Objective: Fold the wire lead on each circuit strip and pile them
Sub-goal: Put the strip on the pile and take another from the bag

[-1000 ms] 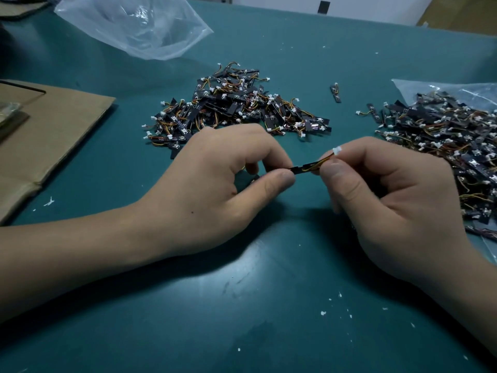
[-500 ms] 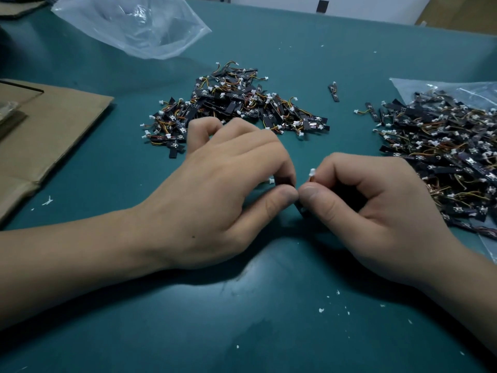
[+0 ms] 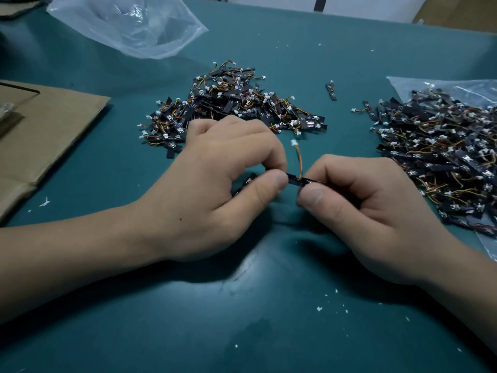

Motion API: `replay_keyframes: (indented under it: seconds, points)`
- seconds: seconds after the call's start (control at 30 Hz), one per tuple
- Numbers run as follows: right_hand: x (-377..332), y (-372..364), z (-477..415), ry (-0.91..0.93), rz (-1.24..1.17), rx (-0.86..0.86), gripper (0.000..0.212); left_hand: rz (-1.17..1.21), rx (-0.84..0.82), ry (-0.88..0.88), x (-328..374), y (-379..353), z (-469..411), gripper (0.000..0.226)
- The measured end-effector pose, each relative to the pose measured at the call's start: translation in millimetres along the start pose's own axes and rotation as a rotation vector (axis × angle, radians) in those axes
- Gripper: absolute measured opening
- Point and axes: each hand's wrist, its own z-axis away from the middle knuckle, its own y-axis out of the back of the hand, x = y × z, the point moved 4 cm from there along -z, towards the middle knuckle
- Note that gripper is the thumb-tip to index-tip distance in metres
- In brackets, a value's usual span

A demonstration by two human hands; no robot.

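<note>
Brown cardboard lies flat at the left edge of the teal table, with a clear bag crumpled beyond it. Next comes a pile of dark strips with orange-yellow leads and white plugs, just beyond the left hand. That hand pinches the left end of one strip between thumb and forefinger, its other fingers curled. The strip is held level between the two hands, over the table. Its lead rises upright from the strip, unfolded, with the white plug at its top. The right hand grips the strip's right end, thumb below and fingers curled over. A lone strip lies farther back. At far right a larger heap rests partly on a second clear bag.
</note>
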Motion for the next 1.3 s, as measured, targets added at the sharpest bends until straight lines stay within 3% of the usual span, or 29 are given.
replay_keyframes:
  seconds: [0.37,0.67,1.0,1.3]
  points:
    - [1.6,-2.6,1.2,-0.028,-0.086,-0.085,0.023,-0.002,-0.047,-0.012,-0.2,-2.5,1.3,0.02]
    - [1.7,-2.4,1.6,-0.061,-0.104,-0.107,0.02,-0.034,-0.073,-0.025,3.1,-3.8,1.0,0.012]
    - [0.1,-3.7,1.2,-0.046,0.155,-0.059,0.018,-0.116,-0.101,-0.008,3.2,-4.0,1.1,0.022]
    - [-1.8,-3.6,0.1,-0.034,0.184,-0.071,0.024,-0.133,-0.066,-0.007,4.0,-4.7,1.6,0.018]
